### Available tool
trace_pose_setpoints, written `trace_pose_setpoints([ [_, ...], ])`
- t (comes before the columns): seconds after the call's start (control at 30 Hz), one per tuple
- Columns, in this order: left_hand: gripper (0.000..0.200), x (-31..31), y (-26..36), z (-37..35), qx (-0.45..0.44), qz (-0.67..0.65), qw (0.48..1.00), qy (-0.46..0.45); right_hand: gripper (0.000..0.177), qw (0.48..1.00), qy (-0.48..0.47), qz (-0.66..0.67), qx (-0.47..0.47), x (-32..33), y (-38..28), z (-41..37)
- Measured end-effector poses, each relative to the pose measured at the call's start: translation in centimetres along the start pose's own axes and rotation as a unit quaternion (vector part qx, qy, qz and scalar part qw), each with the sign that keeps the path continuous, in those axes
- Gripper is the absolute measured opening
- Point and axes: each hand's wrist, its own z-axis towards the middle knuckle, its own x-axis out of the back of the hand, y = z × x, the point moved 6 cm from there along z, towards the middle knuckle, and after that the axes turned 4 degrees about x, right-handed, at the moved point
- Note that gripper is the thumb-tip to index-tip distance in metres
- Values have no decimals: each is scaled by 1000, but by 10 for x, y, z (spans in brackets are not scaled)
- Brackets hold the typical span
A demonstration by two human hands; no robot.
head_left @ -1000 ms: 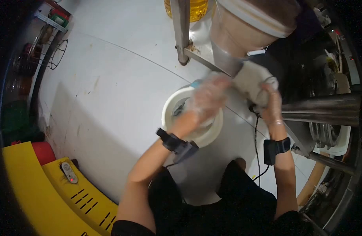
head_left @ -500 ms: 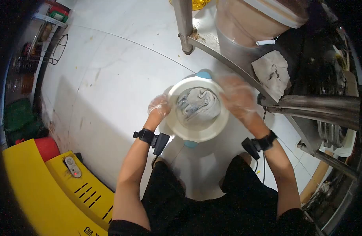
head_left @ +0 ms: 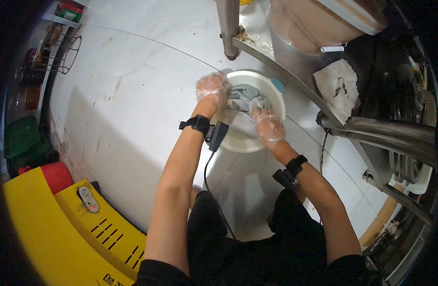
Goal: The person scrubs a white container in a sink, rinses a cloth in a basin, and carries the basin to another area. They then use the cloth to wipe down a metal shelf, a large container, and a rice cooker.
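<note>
A round white basin (head_left: pixel 242 144) with a light blue handle (head_left: pixel 277 86) is on the floor before me. In it lies a wet, crumpled grey cloth (head_left: pixel 243 92), with what looks like water around it. My left hand (head_left: pixel 212 87), in a clear plastic glove, is closed at the basin's left rim; its fingertips are partly hidden. My right hand (head_left: pixel 269 126), gloved the same way, reaches over the near right rim, its fingers bent into the cloth. Each wrist wears a black strap with a small device.
A metal rack (head_left: pixel 276 64) stands at the right, holding a large lidded bucket (head_left: pixel 302 31) and a crumpled whitish cloth or paper (head_left: pixel 337 88). A yellow unit (head_left: pixel 38 219) is at lower left, near a red object (head_left: pixel 57 178). A wire rack (head_left: pixel 71 55) stands at upper left.
The basin has moved away from me and turned clockwise, its blue handle now at the right. My left hand moved forward with it. My right hand came from beside the rim into the cloth.
</note>
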Motion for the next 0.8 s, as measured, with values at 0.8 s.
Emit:
trace_pose_setpoints([
  [0.8, 38, 73, 49, -23, -79, -70, 987, -124, 36, 996, -35, 87, -3, -42, 31, 87],
])
